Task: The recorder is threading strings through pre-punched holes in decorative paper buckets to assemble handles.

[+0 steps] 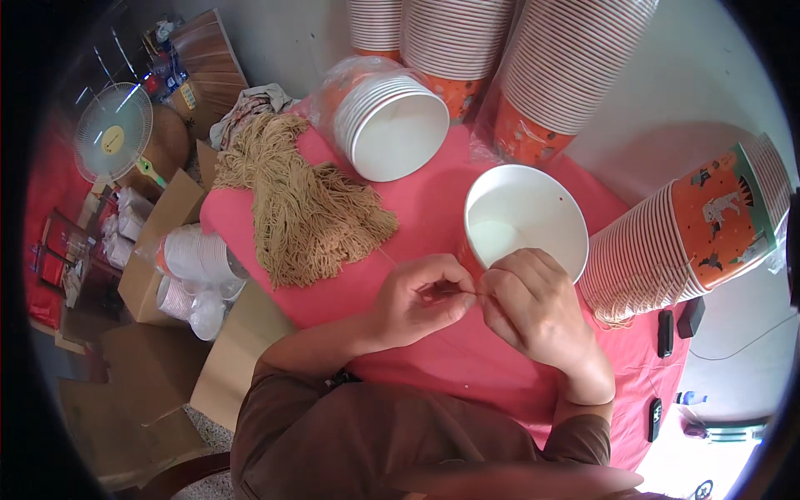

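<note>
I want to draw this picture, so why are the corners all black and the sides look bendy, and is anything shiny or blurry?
In the head view the fisheye lens leaves a dark round rim and bends the cup stacks outward. Light glares off the fan and the white floor patch at lower right. The left hand and right hand look sharp; the thin string between them is faint.

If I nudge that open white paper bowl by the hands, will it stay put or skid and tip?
The paper bowl looks thin-walled and empty, so probably very light and likely to skid on the pink tablecloth. It seems tilted against the right hand, so it may tip easily.
</note>
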{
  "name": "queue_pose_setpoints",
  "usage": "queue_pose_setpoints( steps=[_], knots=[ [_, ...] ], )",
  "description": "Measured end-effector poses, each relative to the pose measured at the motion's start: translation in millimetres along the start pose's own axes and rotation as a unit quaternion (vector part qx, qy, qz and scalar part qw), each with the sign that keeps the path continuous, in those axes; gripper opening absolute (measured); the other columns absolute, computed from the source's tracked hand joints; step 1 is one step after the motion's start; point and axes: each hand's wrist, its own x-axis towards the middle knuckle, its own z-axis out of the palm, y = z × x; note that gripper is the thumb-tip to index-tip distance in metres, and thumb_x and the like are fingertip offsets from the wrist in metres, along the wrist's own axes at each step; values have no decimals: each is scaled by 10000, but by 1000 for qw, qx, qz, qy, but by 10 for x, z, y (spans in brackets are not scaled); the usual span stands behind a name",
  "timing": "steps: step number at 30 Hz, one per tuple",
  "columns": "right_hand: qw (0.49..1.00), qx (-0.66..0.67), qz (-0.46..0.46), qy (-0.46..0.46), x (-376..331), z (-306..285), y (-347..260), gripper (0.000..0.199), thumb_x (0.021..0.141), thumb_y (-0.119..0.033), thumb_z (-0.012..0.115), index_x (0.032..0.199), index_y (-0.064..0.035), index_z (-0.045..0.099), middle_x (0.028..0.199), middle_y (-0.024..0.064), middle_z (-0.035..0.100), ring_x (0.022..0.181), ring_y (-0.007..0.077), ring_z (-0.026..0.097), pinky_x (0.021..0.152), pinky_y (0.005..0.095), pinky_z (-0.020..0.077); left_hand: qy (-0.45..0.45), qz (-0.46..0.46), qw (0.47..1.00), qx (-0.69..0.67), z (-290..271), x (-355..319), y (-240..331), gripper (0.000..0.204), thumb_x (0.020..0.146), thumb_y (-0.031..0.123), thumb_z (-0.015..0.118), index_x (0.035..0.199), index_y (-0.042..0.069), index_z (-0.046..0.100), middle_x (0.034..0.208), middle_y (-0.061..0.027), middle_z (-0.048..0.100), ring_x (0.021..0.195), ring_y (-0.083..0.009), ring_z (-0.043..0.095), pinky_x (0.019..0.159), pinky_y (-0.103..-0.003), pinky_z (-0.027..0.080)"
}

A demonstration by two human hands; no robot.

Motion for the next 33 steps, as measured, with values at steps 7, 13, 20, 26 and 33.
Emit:
queue_pose_setpoints(
  steps=[7, 13, 20, 26, 33],
  knots=[
    [999, 16, 32, 6, 14, -65, 160, 202, 789, -89, 725, 945, -26, 614, 884, 117, 610, 823, 309, 620, 738, 421, 493, 50, 56, 975, 211, -62, 70, -64, 103, 829, -21, 681, 862, 34, 601, 769, 11, 576, 621, -32, 508, 526, -198, 404],
    [992, 49, 110, -25, -26, -43, 325, 136, 816, -81, 702, 914, -35, 619, 840, 129, 634, 796, 346, 622, 739, 439, 493, 64, 90, 940, 324, -40, 120, -139, 131, 798, -13, 706, 852, 30, 595, 758, -46, 605, 599, -104, 603, 521, -238, 478],
    [979, 83, 165, -87, -45, -7, 372, 76, 855, -75, 674, 915, -31, 661, 814, 132, 668, 772, 331, 634, 702, 422, 488, 76, 130, 915, 375, -23, 191, -196, 161, 785, -4, 722, 851, 26, 579, 759, -76, 617, 649, -177, 683, 545, -276, 542],
    [971, 108, 177, -116, -45, 14, 441, 87, 853, -67, 665, 931, -32, 681, 803, 132, 680, 750, 318, 653, 684, 404, 495, 78, 137, 909, 386, 7, 202, -181, 167, 781, -5, 728, 836, 35, 575, 741, -69, 614, 637, -180, 684, 532, -284, 540],
    [964, 141, 182, -131, 25, 64, 455, 77, 842, -101, 651, 893, -80, 705, 750, 140, 685, 705, 352, 671, 643, 442, 514, 79, 158, 903, 392, -3, 199, -217, 178, 777, -6, 738, 833, 41, 576, 712, -57, 602, 592, -167, 650, 503, -284, 512]
  ],
)
